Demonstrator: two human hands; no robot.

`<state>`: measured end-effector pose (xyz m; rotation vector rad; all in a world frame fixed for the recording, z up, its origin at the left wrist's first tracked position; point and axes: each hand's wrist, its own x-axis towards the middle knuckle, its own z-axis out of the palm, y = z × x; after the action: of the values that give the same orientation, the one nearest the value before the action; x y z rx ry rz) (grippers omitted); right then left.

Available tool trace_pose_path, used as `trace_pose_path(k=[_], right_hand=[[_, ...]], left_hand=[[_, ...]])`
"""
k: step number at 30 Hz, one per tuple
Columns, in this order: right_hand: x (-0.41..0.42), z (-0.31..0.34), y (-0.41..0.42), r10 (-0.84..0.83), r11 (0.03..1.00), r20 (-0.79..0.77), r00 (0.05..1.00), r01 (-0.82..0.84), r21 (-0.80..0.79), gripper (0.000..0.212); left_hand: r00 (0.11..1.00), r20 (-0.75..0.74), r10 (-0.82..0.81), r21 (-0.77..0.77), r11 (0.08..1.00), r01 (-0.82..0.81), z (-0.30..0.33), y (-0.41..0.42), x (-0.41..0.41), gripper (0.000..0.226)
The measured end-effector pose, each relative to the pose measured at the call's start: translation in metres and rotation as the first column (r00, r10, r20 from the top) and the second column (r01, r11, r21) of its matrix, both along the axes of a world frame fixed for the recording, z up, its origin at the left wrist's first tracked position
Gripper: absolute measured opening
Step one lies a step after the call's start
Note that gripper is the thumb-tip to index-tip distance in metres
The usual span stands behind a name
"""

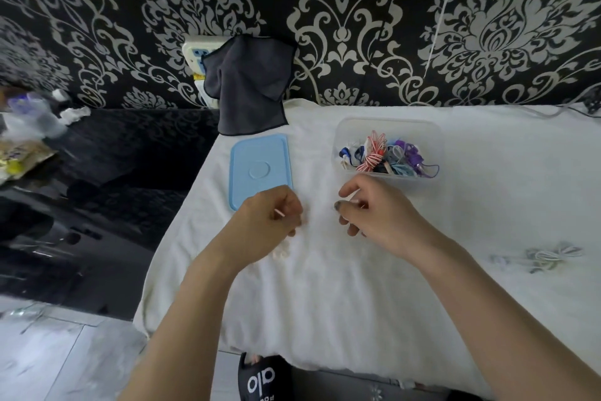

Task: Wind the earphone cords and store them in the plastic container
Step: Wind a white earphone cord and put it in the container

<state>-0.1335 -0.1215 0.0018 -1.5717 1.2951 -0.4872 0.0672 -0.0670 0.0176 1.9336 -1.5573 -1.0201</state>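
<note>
- Winding looks to be the step in hand: both hands work a pale, thin earphone cord over the white towel-covered table, just in front of the clear rectangular plastic container.
- The left hand, in front of the container and off to its left, has its fingers curled, pinching a short pale length of the cord; more of it seems to trail beneath that hand, though it blurs into the towel.
- The right hand, just in front of the container, pinches another pale bit between thumb and forefinger, the other fingers bent under.
- Inside the container lies a heap of wound cords, red-and-white striped, blue and purple.
- The flat light-blue plastic lid lies left of the container, off it.
- A white earphone cord bundle lies to the container's right and well nearer me, still out.
- Next, I judge, the cord needs looping into a tight coil, then a short reach forward to drop it in.
</note>
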Motion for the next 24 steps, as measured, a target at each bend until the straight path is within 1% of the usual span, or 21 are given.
trace_pose_path(k=[2, 3, 5, 8, 10, 14, 18, 22, 24], right_hand=[[0.002, -0.003, 0.001, 0.034, 0.999, -0.076, 0.997, -0.034, -0.009, 0.016], [0.003, -0.003, 0.002, 0.057, 0.998, -0.109, 0.992, -0.058, -0.004, 0.021], [0.005, -0.005, 0.004, 0.124, 0.992, -0.176, 0.977, -0.124, 0.012, 0.030], [0.007, -0.008, 0.007, 0.204, 0.979, -0.267, 0.942, -0.203, 0.033, 0.039], [0.008, -0.010, 0.008, 0.222, 0.974, -0.302, 0.927, -0.226, 0.025, 0.039], [0.010, -0.013, 0.006, 0.212, 0.975, -0.338, 0.917, -0.224, 0.005, 0.026], [0.011, -0.016, 0.004, 0.184, 0.978, -0.346, 0.920, -0.207, -0.032, 0.015], [0.012, -0.015, 0.003, 0.177, 0.975, -0.318, 0.931, -0.211, -0.075, 0.022], [0.011, -0.015, 0.003, 0.187, 0.975, -0.274, 0.943, -0.212, -0.064, 0.026]], left_hand=[[0.993, 0.120, -0.025, 0.088, 0.996, 0.014, -0.006, 0.008, 0.014, 0.011], [0.988, 0.151, -0.041, 0.139, 0.990, 0.020, -0.009, 0.012, 0.019, 0.010], [0.984, 0.168, -0.062, 0.207, 0.978, 0.026, -0.014, 0.018, 0.026, 0.014], [0.979, 0.188, -0.084, 0.198, 0.979, 0.046, -0.020, 0.019, 0.029, 0.016], [0.971, 0.216, -0.100, 0.173, 0.983, 0.063, -0.023, 0.019, 0.031, 0.016], [0.969, 0.226, -0.101, 0.151, 0.986, 0.068, -0.029, 0.020, 0.035, 0.014], [0.955, 0.280, -0.095, 0.136, 0.989, 0.059, -0.031, 0.021, 0.041, 0.012], [0.946, 0.314, -0.075, 0.128, 0.991, 0.037, -0.032, 0.020, 0.043, 0.013], [0.946, 0.316, -0.071, 0.120, 0.992, 0.034, -0.032, 0.020, 0.043, 0.014]])
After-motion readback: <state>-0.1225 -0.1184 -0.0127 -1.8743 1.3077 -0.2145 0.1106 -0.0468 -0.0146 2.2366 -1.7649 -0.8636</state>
